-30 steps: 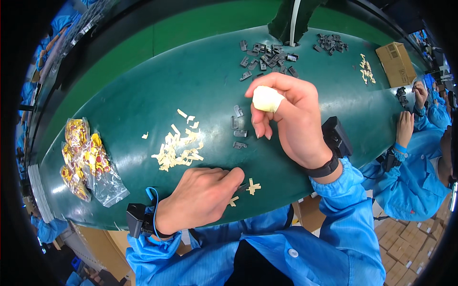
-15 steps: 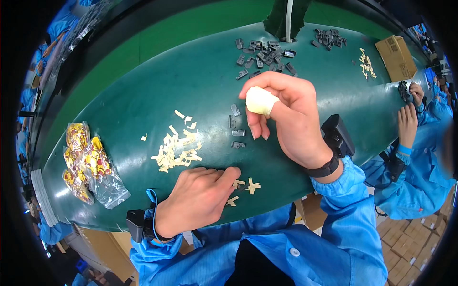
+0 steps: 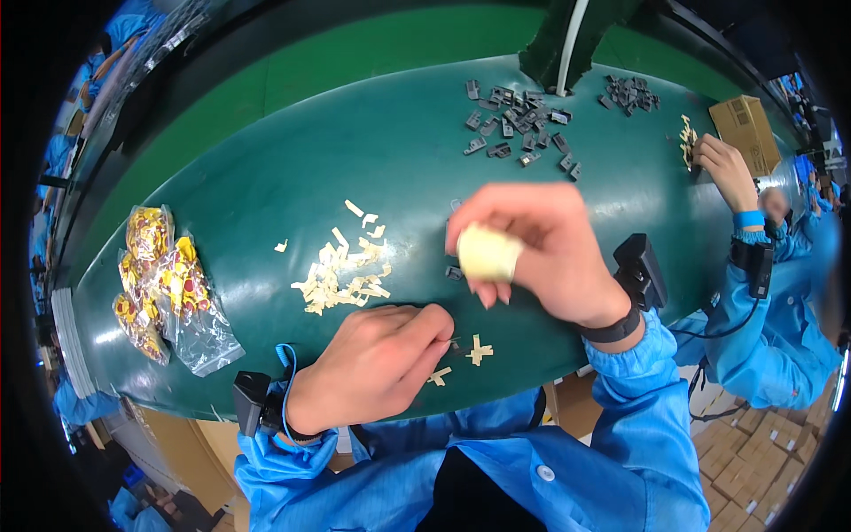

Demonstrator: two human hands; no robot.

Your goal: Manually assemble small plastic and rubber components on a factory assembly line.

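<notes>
My left hand (image 3: pixel 377 363) rests near the table's front edge with its fingers pressed together; whatever they hold is hidden. Just beyond its fingertips lie short cream strips, some crossed over each other (image 3: pixel 480 351). My right hand (image 3: pixel 554 257) is held over the table, blurred, with a pale yellow cover (image 3: pixel 490 253) on the thumb. Its index finger curls to the thumb tip, and I cannot make out anything between them. Partly behind this hand sits a small dark grey plastic part (image 3: pixel 454 273). Left of it spreads a loose pile of cream strips (image 3: pixel 341 275).
Clear bags of yellow and red pieces (image 3: pixel 182 284) lie at the left. Dark grey parts (image 3: pixel 527 120) are scattered at the back, with another heap (image 3: pixel 631 94) farther right. A cardboard box (image 3: pixel 745 133) stands at the far right, near a co-worker's hand (image 3: pixel 729 173).
My right hand has come down nearer to the left hand, now covering most of the row of grey parts. The left hand has shifted slightly. The co-worker's hand has reached to the far strips.
</notes>
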